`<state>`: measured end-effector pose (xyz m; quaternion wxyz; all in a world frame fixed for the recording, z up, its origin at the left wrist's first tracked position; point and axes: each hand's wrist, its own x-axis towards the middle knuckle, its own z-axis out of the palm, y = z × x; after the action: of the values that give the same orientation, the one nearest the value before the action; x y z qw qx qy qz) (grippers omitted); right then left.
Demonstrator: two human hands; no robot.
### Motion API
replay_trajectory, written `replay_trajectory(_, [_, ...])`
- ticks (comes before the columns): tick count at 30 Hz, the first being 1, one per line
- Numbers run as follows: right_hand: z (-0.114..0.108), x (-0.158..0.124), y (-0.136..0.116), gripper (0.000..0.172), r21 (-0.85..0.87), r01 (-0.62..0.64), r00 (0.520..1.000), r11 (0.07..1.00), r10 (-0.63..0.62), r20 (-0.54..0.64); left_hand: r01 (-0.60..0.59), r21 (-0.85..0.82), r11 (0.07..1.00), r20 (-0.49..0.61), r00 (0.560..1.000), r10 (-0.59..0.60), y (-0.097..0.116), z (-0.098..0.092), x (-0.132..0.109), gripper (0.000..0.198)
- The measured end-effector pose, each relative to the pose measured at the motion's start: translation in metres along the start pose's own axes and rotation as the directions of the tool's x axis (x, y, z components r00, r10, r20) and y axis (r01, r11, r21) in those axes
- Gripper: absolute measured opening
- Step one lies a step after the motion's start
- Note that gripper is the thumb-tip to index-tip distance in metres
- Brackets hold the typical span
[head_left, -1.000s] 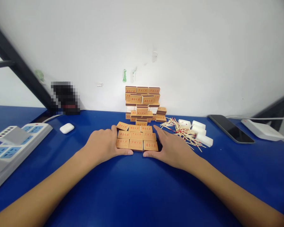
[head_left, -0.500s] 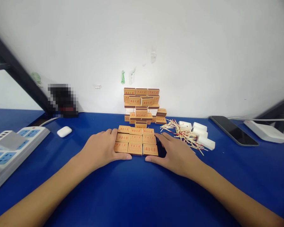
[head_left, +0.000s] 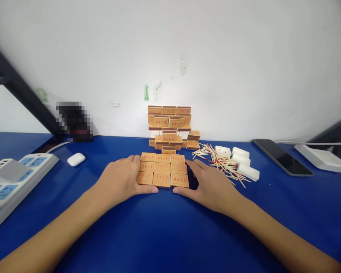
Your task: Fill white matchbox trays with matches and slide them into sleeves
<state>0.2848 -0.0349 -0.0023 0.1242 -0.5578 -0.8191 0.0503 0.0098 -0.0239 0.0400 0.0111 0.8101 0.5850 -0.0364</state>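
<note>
A flat block of orange matchboxes (head_left: 162, 168) with red lettering lies on the blue table, set out in three rows of three. My left hand (head_left: 121, 174) is curved against its left side, fingers along the edge and thumb along the front. On the opposite side my right hand (head_left: 207, 184) bends round the right edge, thumb at the front corner and fingertips near the back right corner. Both hands press the block between them. Just behind it rises a stepped stack of matchboxes (head_left: 169, 122) close to the wall, some showing white sides.
Loose matches (head_left: 223, 162) and several white box trays (head_left: 241, 158) lie right of the block. Further right are a black phone (head_left: 281, 157) and a white device (head_left: 321, 158) with a cable. A white earbud case (head_left: 76, 159) and a power strip (head_left: 19, 189) are on the left.
Both hands stay around the matchbox block with almost no movement. The view has shifted very slightly.
</note>
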Motion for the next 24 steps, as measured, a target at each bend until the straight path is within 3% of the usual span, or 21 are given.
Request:
replay_trajectory(11, [0.004, 0.001, 0.000, 0.083, -0.003, 0.023, 0.999, 1.000, -0.024, -0.043, 0.001, -0.021, 1.000, -0.071, 0.997, -0.003, 0.002, 0.008, 0.002, 0.090])
replay_trajectory(15, [0.003, 0.001, -0.002, 0.089, -0.015, 0.012, 0.999, 1.000, -0.012, -0.029, 0.000, -0.035, 0.999, -0.068, 0.998, -0.002, 0.001, 0.005, 0.000, 0.093])
replay_trajectory(18, [-0.010, 0.000, 0.008, 0.091, -0.036, 0.023, 0.999, 0.999, -0.024, -0.028, 0.020, -0.082, 0.996, 0.014, 1.000, -0.019, -0.016, -0.004, -0.002, 0.100])
replay_trajectory(21, [-0.031, 0.000, 0.034, 0.064, -0.033, 0.007, 0.995, 0.999, -0.010, -0.097, 0.046, -0.232, 0.972, 0.085, 0.996, -0.026, -0.048, -0.021, 0.001, 0.092])
replay_trajectory(24, [-0.048, 0.003, 0.068, 0.049, -0.060, -0.086, 0.965, 0.994, 0.069, -0.252, 0.039, -0.380, 0.924, 0.045, 0.999, -0.024, -0.077, -0.046, 0.009, 0.076])
